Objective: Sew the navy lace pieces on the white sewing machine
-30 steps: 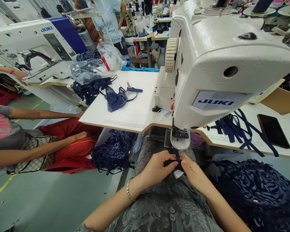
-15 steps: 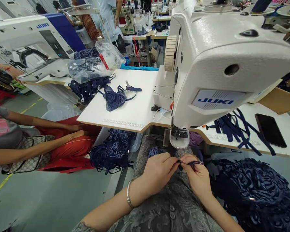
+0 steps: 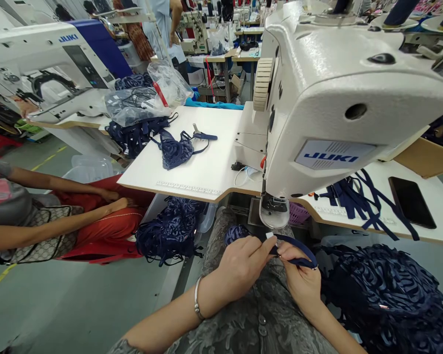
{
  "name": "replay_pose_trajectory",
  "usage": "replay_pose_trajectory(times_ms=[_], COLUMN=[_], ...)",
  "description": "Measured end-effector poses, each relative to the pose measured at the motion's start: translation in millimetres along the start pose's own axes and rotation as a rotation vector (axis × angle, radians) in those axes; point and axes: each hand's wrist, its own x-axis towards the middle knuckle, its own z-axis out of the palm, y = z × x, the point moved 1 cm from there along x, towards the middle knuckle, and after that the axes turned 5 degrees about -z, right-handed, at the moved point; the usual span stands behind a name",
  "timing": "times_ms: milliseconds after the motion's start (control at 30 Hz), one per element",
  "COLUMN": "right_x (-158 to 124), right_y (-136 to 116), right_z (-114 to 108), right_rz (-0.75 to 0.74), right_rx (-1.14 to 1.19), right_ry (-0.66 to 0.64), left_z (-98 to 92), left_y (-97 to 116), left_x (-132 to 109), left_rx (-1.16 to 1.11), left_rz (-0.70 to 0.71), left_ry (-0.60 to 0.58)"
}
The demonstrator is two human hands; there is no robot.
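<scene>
Navy strap (image 3: 304, 249) crosswise, bend rightward

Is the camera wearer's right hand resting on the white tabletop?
No, the right hand grips a navy strap above the wearer's lap, off the near edge of the tabletop.

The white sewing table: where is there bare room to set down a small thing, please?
Widest bare patch: the tabletop between the navy bra, machine base and printed ruler. Crowded: the far-left edge, with plastic bag and piled navy garments; the right part, with navy straps and phone.
</scene>
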Motion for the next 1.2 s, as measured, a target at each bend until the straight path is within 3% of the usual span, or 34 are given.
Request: replay_pose_trajectory(times_ms=[233, 333, 467, 567, 733, 900, 1000, 1100, 1200], right_x=[3.2, 6.1, 13.5, 27.2, 56.9, 73.9, 80.0, 86.2, 90.9], right_y=[-2.1, -7.8, -17.9, -24.9, -21.7, -11.8, -9.9, -7.1, -4.7], right_z=[-1.7, -3.3, -7.1, -9.9, -12.8, -9.7, -6.8, -6.6, -7.8], right_rz=[0.028, 0.126, 0.226, 0.299, 0.283, 0.228, 0.190, 0.263, 0.420], right_rx=[0.004, -0.036, -0.071, -0.077, -0.199, -0.391, -0.331, -0.213, -0.037], right_ry=[-0.042, -0.102, -0.088, -0.094, -0.127, -0.188, -0.232, -0.230, -0.237], left_z=[2.1, 4.4, 1.9, -4.4, -8.6, 4.7, 11.1, 15.1, 18.4], left_y=[-1.1, -1.8, -2.3, -3.6, -13.8, -30.9, -35.7, -33.0, -28.8], left_x=[0.9, 3.2, 12.8, 25.1, 47.1, 54.0, 46.8, 35.5, 25.4], left_rx=[-0.136, -0.257, -0.440, -0.522, -0.413, -0.095, -0.003, 0.008, 0.090], left_rz=[-0.074, -0.206, -0.402, -0.454, -0.359, -0.205, -0.004, 0.193, 0.192], left_ry=[-0.078, -0.133, -0.254, -0.329, -0.288, -0.108, 0.028, 0.026, 0.049])
